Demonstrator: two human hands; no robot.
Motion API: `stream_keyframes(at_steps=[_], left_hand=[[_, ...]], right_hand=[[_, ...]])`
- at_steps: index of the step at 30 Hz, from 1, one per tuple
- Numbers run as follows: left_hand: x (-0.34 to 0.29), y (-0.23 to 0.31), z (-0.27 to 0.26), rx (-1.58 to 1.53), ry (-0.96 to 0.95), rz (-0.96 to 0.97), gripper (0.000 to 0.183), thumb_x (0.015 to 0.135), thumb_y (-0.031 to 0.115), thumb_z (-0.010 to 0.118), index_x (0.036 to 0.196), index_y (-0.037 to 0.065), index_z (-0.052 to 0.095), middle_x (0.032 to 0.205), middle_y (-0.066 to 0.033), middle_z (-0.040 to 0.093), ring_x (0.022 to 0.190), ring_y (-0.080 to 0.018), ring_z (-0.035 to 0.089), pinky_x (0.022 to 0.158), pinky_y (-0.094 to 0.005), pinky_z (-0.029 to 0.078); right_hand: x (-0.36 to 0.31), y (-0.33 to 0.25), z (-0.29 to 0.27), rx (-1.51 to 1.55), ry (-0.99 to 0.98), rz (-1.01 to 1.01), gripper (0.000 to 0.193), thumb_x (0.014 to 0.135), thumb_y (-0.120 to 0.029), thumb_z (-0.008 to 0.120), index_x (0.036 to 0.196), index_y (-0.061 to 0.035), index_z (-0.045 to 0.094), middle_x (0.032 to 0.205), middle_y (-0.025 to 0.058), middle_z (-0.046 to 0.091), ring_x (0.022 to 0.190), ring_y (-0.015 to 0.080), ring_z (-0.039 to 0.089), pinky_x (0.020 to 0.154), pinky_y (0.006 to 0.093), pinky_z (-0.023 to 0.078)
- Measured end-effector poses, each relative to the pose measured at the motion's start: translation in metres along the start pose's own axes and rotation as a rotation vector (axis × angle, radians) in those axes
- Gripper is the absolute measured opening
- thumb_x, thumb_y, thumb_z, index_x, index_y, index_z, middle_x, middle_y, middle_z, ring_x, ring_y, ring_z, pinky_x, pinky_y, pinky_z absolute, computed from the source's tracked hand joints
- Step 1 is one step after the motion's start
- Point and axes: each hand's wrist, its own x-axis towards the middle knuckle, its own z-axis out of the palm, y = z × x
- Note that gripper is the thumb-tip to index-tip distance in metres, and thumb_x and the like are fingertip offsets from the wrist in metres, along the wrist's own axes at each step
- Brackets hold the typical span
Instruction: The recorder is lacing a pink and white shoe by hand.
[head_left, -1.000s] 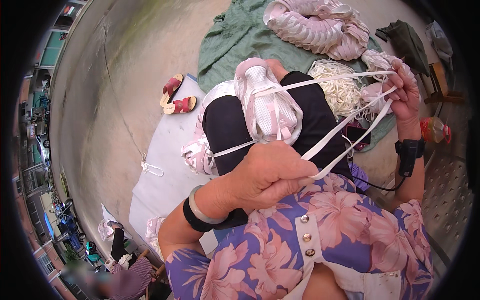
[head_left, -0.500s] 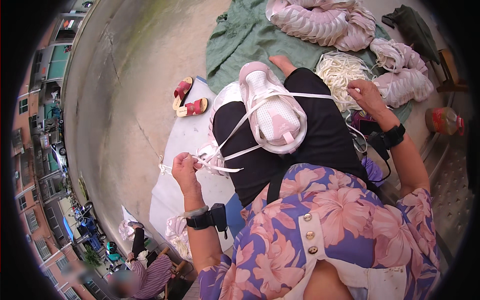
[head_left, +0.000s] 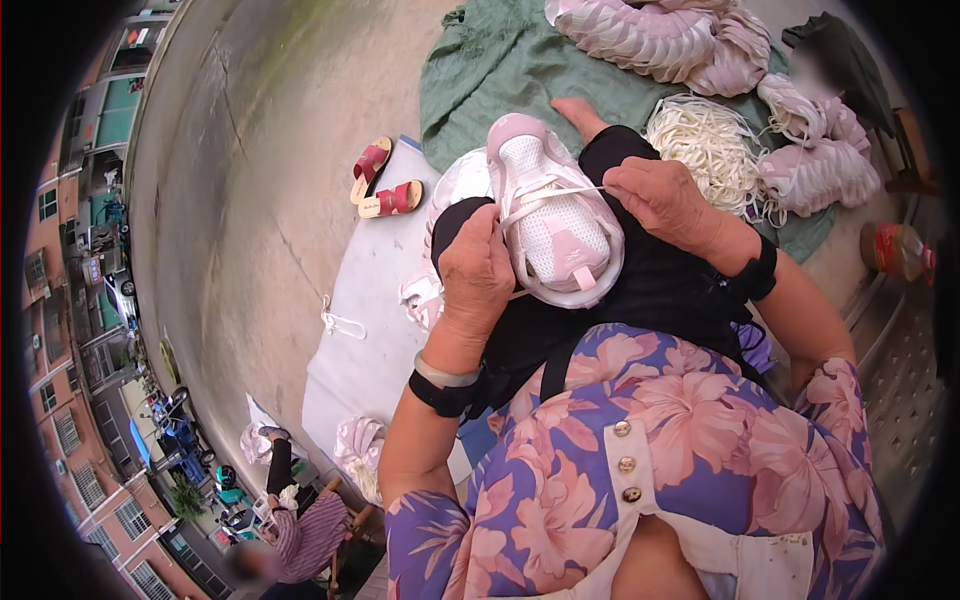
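A pink and white sneaker (head_left: 575, 245) rests upside down to me on my lap, its toe end pointing away. White shoelace (head_left: 548, 192) crosses its tongue. With fingers pinched together, my right hand (head_left: 665, 203) pulls one strand taut to the right, just above the shoe's side. My left hand (head_left: 474, 265) is closed at the shoe's left edge, fingertips against the lace there; its grip is partly hidden. A short bit of lace shows below that hand.
Beyond my right knee lies a heap of cream laces (head_left: 705, 150) on a green cloth (head_left: 485, 75), beside stacked pink shoe parts (head_left: 660, 45). Red sandals (head_left: 392, 198) sit left, near a white sheet (head_left: 350, 370). A bottle (head_left: 893, 250) stands right. Another person (head_left: 300, 540) sits lower left.
Both hands have moved in from wide apart to the shoe's sides. The long lace strands stretched out to each side are drawn in, with a short taut strand at my right hand.
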Motion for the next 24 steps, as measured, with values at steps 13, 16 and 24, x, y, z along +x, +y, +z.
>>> stream_keyframes(at_steps=[13,16,24], left_hand=[[-0.028,-0.003,-0.048,-0.495,-0.139,-0.596,0.013,0.078,0.000,0.064,0.090,0.003,0.059,0.063,0.0047,0.046,0.054,-0.0039,0.039,0.047,-0.0198,0.031],[-0.050,-0.027,-0.068,-0.098,-0.062,-0.213,0.020,0.075,0.001,0.067,0.094,0.005,0.060,0.059,-0.0005,0.048,0.048,-0.0105,0.043,0.044,-0.0248,0.034],[-0.103,-0.092,-0.182,0.695,-0.170,0.209,0.024,0.077,0.002,0.064,0.100,0.007,0.058,0.060,-0.0075,0.046,0.049,-0.0243,0.049,0.042,-0.0350,0.037]], right_hand=[[-0.045,0.052,-0.029,-0.084,0.026,0.077,0.010,0.080,-0.006,0.060,0.089,-0.0049,0.059,0.075,0.0127,0.061,0.068,0.0323,0.059,0.059,0.0379,0.046],[-0.086,0.092,-0.067,-0.297,-0.074,0.158,0.011,0.082,-0.008,0.057,0.093,-0.0042,0.059,0.083,0.0123,0.061,0.074,0.0311,0.059,0.063,0.0369,0.045],[-0.220,0.202,-0.214,-0.597,0.084,0.459,0.021,0.087,-0.011,0.056,0.107,-0.0040,0.060,0.100,0.0144,0.064,0.093,0.0271,0.062,0.079,0.0313,0.048]])
